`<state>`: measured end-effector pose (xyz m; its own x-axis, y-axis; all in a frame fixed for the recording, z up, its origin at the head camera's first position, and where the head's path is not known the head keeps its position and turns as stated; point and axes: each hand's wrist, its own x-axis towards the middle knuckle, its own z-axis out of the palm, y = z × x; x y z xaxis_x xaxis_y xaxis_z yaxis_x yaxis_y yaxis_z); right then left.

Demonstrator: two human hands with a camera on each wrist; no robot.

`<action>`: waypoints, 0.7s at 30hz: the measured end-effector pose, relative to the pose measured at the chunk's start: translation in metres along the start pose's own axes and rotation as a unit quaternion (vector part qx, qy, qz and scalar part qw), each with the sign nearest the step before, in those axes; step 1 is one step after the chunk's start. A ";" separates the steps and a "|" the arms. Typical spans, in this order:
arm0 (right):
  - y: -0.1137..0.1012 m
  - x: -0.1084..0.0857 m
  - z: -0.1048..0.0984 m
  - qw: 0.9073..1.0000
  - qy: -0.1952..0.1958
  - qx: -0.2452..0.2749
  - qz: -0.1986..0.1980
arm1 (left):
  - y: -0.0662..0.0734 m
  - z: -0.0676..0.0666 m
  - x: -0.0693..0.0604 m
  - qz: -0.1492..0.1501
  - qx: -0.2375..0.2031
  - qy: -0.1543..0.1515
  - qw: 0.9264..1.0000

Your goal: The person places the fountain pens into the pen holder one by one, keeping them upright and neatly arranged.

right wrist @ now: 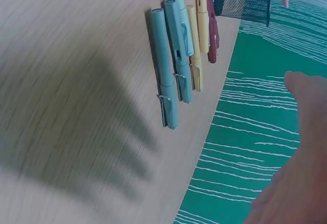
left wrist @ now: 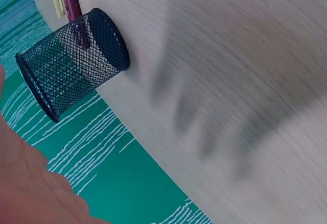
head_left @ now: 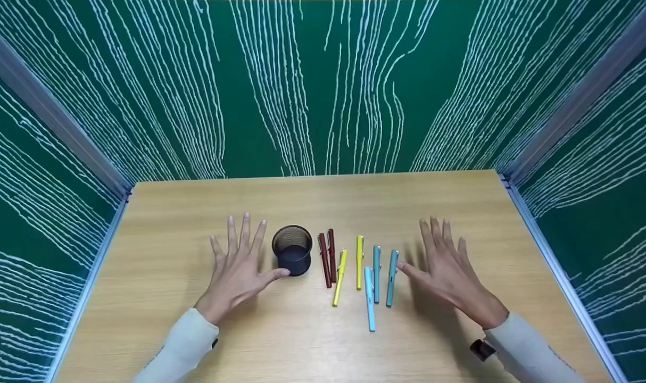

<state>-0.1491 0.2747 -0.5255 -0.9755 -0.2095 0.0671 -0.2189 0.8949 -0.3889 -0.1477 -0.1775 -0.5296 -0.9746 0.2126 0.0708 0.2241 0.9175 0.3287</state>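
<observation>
Both hands hover over the table with fingers spread and nothing held. My left hand (head_left: 240, 266) is left of a black mesh pen cup (head_left: 292, 266), its thumb close to the cup; in the left wrist view the cup (left wrist: 71, 60) stands apart from the hand. My right hand (head_left: 448, 266) is right of a row of pens, thumb tip by a teal pen (head_left: 391, 279). Another teal pen (head_left: 377, 274), a light blue pen (head_left: 370, 300), two yellow pens (head_left: 359, 263) (head_left: 339, 279) and two dark red pens (head_left: 324, 260) (head_left: 332, 255) lie between cup and hand.
The wooden table (head_left: 312, 346) carries the cup and pens near its middle. Green panels with white wavy lines (head_left: 270, 80) rise behind and at both sides, joined by grey posts (head_left: 578, 90). A dark wrist device (head_left: 482, 349) shows by the right sleeve.
</observation>
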 end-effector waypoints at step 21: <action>0.003 0.002 0.029 0.957 0.132 0.258 -0.011 | 0.008 0.020 0.011 0.039 -0.174 0.015 0.984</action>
<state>-0.1509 0.2657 -0.5531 -0.9574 -0.0581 0.2828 -0.2652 0.5640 -0.7820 -0.1562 -0.1616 -0.5452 -0.9554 0.2630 0.1343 0.2878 0.7268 0.6236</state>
